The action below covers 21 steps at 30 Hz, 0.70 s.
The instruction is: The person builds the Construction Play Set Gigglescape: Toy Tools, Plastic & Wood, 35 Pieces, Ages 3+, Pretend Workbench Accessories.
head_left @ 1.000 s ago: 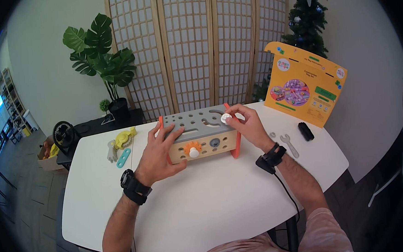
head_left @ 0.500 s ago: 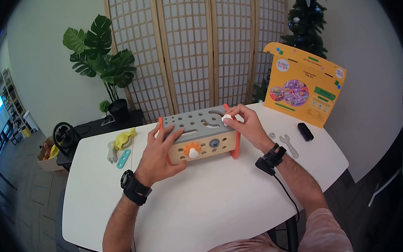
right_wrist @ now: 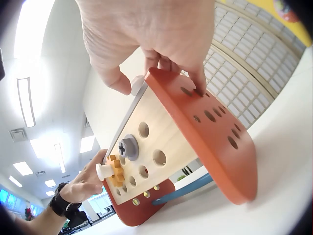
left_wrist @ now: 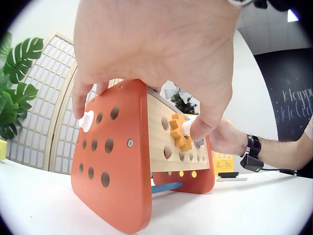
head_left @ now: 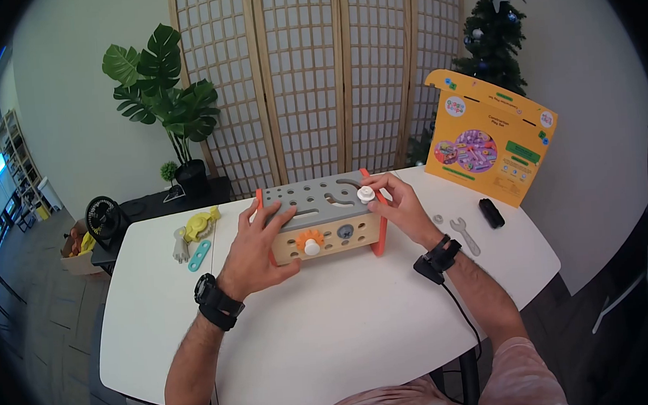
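White surface (head_left: 309,322) — left hand (head_left: 250,256) grips toy bench (head_left: 325,216), right hand (head_left: 405,211) open by white knob (head_left: 366,194); plant (head_left: 160,90) 10 o'clock, folding screen (head_left: 302,92) 12, yellow box (head_left: 482,115) 2.

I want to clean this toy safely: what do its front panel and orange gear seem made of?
The front panel looks like pale, unpainted wood, since faint grain shows. The orange gear, smooth, matt and evenly coloured, may be plastic or painted wood.

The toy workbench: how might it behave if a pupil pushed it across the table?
The toy workbench would probably slide as one stiff piece, its wooden front being fixed between red end panels. It looks unlikely to roll, having no wheels showing. Those panels widen downward, so it should resist tipping.
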Tool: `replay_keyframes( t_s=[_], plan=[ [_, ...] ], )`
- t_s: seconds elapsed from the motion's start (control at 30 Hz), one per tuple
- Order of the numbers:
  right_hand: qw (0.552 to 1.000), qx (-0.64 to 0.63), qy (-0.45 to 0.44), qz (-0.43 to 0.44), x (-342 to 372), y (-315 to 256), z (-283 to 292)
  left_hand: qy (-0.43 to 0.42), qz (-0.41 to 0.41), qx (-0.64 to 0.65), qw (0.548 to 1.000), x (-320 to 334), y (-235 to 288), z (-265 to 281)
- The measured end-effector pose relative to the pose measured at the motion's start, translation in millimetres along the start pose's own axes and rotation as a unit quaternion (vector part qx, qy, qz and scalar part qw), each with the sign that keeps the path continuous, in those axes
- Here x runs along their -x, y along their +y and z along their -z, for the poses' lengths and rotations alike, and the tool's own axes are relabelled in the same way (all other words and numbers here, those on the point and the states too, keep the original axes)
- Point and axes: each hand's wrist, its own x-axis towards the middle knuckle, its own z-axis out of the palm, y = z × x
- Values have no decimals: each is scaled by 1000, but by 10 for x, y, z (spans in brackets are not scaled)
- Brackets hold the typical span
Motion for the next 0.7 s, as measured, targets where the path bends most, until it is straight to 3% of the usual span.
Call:
replay_keyframes(
  t_s=[0.2, 0.3, 0.4, 0.7],
  plan=[
    [1000, -21, 10, 15, 14, -37, -33, -4, 3, -3, 1000, -5, 5, 3],
    [999, -31, 29, -25, 24, -141, -63, -8, 6, -3, 1000, -4, 8, 5],
    [999, 42, -6, -7, 11, -47, 3, -8, 6, -2, 1000, -4, 3, 4],
    [1000, 0, 17, -6, 7, -26, -48, -7, 3, -2, 1000, -2, -4, -2]
  ],
)
